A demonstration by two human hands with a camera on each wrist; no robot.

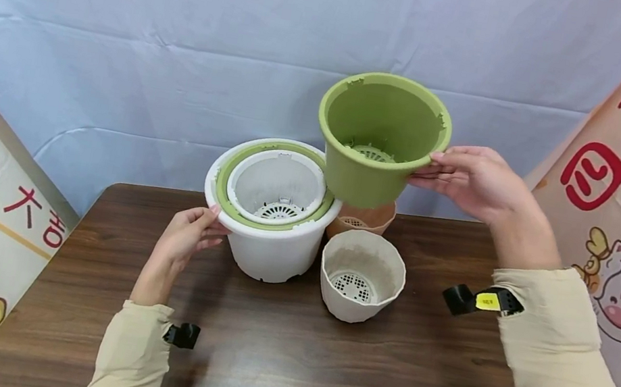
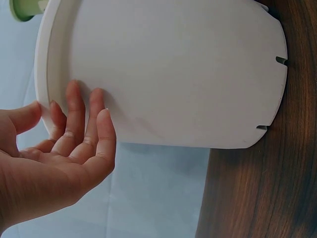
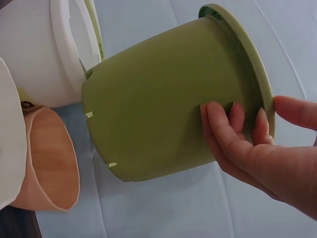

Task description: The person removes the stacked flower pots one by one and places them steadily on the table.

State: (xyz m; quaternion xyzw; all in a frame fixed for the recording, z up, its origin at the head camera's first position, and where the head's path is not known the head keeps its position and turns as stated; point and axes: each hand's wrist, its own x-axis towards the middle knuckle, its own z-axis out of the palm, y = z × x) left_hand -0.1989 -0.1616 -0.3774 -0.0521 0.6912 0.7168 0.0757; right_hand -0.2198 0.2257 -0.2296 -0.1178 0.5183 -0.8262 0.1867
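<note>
My right hand (image 1: 469, 177) holds a green flowerpot (image 1: 367, 179) up by its rim, thumb over the edge and fingers under it against the side. The pot hangs tilted above the table, its slotted bottom showing inside. At the left, my left hand (image 1: 189, 235) pinches the rim of a large white flowerpot (image 2: 173, 64) that stands on the table. Nested inside that one are another green pot (image 1: 223, 180) and a smaller white pot (image 1: 282, 178) with a slotted bottom. The lifted green pot overlaps the nested stack's right edge in the head view.
A cream faceted pot (image 1: 350, 306) stands right of the white stack on the dark wooden table (image 1: 281, 367). Behind it, an orange-pink pot (image 3: 52, 158) is partly hidden by the lifted one. A pale blue cloth (image 1: 190, 29) hangs at the back; printed sheets (image 1: 608, 223) flank the table.
</note>
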